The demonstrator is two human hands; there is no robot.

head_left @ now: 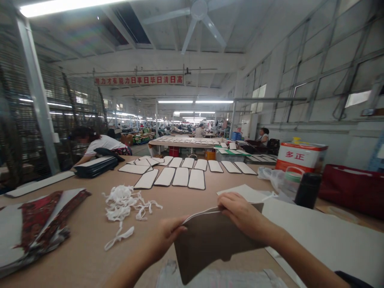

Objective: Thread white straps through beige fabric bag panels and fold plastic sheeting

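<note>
A dark brown-grey sheet [210, 240] with a pale top edge is held up in front of me, tilted and slightly bent. My left hand [168, 234] pinches its upper left corner between thumb and fingers. Higher up and to the right, my right hand [237, 210] grips the same top edge, fingers folded over it. Below the sheet lies a greyish plastic-looking bundle [222, 279] at the table's near edge. Behind my right hand rests a cream sheet [244, 193]. To the left of the held sheet sits a tangle of white strips [123, 202].
Dark-edged white panels [180, 176] lie in rows across the brown table [90, 240]. Folded red-patterned fabric [42, 220] is at left. A large white sheet [324, 236], a black container [307, 190], a red-and-white can [301, 156] and a maroon bag [352, 190] stand right. A person [102, 144] bends at far left.
</note>
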